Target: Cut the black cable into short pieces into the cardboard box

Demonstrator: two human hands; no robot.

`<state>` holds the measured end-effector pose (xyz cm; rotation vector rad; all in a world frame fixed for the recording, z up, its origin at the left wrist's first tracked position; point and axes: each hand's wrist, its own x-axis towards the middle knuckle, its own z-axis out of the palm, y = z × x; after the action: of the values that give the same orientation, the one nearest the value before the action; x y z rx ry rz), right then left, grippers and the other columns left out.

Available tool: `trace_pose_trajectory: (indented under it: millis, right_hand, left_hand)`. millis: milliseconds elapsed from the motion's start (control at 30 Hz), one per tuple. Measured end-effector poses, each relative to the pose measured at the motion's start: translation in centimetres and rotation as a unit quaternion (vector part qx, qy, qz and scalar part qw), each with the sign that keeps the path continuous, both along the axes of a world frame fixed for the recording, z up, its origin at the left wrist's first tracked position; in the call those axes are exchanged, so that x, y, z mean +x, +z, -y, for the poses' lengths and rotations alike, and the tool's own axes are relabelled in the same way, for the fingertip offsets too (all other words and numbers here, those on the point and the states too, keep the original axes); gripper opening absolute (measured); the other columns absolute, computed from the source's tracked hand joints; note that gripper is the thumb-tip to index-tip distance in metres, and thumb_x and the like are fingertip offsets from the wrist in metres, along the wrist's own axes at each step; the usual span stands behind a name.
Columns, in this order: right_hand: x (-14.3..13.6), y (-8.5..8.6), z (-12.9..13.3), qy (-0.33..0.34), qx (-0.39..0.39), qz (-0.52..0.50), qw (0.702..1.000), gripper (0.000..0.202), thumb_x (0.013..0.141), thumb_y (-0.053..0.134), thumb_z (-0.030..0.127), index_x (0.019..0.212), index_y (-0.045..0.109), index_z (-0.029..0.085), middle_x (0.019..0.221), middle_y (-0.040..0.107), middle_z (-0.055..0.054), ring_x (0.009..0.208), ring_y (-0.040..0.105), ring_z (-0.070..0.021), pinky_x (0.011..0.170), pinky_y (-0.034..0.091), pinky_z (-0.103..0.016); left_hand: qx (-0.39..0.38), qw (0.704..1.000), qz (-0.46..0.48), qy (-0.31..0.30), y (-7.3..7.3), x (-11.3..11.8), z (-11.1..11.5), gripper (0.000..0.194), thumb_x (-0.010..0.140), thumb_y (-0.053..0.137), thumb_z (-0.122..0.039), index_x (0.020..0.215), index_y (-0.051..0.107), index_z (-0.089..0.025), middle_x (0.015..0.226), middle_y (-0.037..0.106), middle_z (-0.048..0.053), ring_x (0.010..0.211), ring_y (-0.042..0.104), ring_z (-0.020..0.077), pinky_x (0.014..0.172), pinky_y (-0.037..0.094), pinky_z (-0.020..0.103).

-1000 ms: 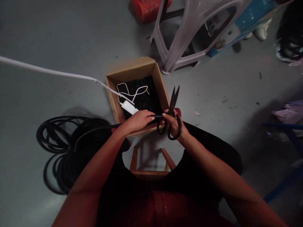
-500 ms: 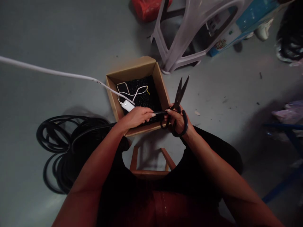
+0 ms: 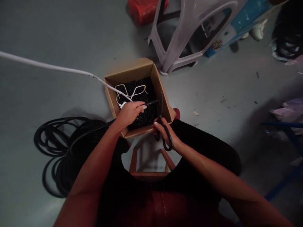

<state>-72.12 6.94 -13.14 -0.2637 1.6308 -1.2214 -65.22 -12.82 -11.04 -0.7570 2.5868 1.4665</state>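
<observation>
So on my end the big change was the hands splitting up. Half a second earlier both were on the black tube (image 3: 150, 103); now the right hand (image 3: 165, 130) had let go of it and dropped off toward 8 o'clock, while the left hand (image 3: 131, 114) had it alone, grip narrow and fingers pinched around it. The tube's ribbed end poked out of those fingers toward 3 o'clock, over the open box (image 3: 161, 85). My right grip was closed around the scissors (image 3: 161, 119), blades up toward 12 and turned nearly edge-on. I'd say that left the tube end free with the scissors right beside it, but it was dark on dark and I couldn't tell if a blade touched it.

Inside the box: a heap of small black pieces (image 3: 146, 118), plus a white cable (image 3: 47, 65) running in from between 9 and 10 o'clock.

All of this was over a dim grey floor (image 3: 71, 34), no table under it. From the box, a coil of tubing (image 3: 37, 135) lay around 8 o'clock, a plastic stool (image 3: 176, 39) stood at 1, a red bag (image 3: 145, 12) sat at 12, and a blue frame (image 3: 284, 124) was out past 3.
</observation>
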Motion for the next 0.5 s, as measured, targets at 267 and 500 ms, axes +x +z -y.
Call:
trace_pose_trajectory:
  millis: [267,500]
  right_hand:
    - [-0.22,0.44,0.07,0.018,-0.020,0.017,0.999,0.042,0.082,0.057,0.055,0.105,0.045,0.022,0.087,0.056,-0.001,0.076,0.057,-0.0154,0.066,0.048,-0.030]
    - [-0.29,0.31,-0.08,0.030,-0.023,0.008,0.999,0.042,0.083,0.057,0.055,0.107,0.046,0.022,0.090,0.058,-0.002,0.078,0.058,-0.0162,0.067,0.048,-0.030]
  left_hand:
    - [0.047,0.999,0.024,0.010,0.39,-0.05,0.21,0.039,0.088,0.044,-0.038,0.108,0.068,-0.016,0.077,0.069,0.002,0.060,0.056,0.0111,0.061,0.043,0.022]
    - [0.078,0.997,0.024,-0.011,0.46,0.00,0.33,0.040,0.087,0.044,-0.038,0.109,0.068,-0.014,0.075,0.067,0.002,0.059,0.055,0.0109,0.059,0.044,0.022]
